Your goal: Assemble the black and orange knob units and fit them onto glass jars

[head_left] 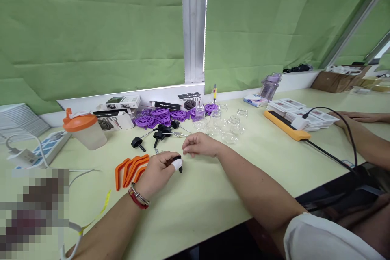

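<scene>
My left hand (160,170) rests on the pale table (213,195) with its fingers curled round a small black knobbed part (179,167); a white cot covers one fingertip. My right hand (201,145) hovers just behind it, fingers loosely bent in a pinch, and what they hold is too small to see. Orange curved plastic pieces (129,168) lie just left of my left hand. Black-knobbed metal pins (160,133) lie behind both hands, with purple plastic wheels (158,115) and clear glass cups (228,124) further back.
An orange-lidded cup (83,128) and a power strip (45,148) sit at the left. Small boxes (122,109) line the window sill. An orange-edged tray (286,126), card stacks and a black cable lie at the right, where another person's arm (362,138) rests.
</scene>
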Available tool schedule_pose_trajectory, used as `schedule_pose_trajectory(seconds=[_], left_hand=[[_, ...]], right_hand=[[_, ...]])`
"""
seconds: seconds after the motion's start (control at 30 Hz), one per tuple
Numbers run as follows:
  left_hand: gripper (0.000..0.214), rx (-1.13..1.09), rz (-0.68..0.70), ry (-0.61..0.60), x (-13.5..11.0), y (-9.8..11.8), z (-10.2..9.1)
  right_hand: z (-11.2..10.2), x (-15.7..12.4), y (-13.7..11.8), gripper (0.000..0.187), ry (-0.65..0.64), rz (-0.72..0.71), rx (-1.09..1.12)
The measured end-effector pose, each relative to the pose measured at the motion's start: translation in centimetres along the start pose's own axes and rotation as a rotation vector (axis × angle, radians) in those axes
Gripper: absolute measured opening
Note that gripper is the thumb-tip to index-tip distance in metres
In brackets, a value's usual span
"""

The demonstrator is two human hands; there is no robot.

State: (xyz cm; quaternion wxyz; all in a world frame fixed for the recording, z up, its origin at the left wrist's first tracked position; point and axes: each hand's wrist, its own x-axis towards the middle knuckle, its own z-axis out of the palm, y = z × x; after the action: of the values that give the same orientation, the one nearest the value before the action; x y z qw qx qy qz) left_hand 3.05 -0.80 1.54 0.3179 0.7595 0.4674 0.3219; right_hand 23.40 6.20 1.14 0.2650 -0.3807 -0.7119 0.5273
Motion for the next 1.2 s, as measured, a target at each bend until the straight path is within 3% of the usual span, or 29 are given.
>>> schedule_pose_trajectory(seconds=[0.1, 0.13, 0.2, 0.27, 0.67, 1.2], left_hand=[[0.019, 0.045, 0.017, -0.046, -0.1, 0.0, 0.2], [0.019, 0.066, 0.026, -0.066, -0.1, 0.0, 0.2], [0.018, 0.097, 0.030, -0.108, -0.1, -0.2, 0.3], [0.019, 0.106, 0.021, -0.137, 0.0, -0.3, 0.3], [0.023, 0.049, -0.009, -0.154, 0.2, -0.5, 0.2], [0.023, 0.034, -0.038, -0.163, 0.2, -0.4, 0.2]], right_hand=[[-1.9, 0.3, 0.7, 0.019, 0.435, 0.048, -0.430], [-2.5, 0.4, 1.0, 0.020, 0.494, 0.059, -0.595], [-3.5, 0.7, 1.6, 0.023, 0.460, 0.093, -0.829], [-3.9, 1.1, 2.2, 0.022, 0.396, 0.116, -0.913], [-3.5, 2.5, 2.5, 0.023, 0.238, 0.153, -1.061], [-3.3, 2.8, 2.6, 0.026, 0.227, 0.216, -1.136]])
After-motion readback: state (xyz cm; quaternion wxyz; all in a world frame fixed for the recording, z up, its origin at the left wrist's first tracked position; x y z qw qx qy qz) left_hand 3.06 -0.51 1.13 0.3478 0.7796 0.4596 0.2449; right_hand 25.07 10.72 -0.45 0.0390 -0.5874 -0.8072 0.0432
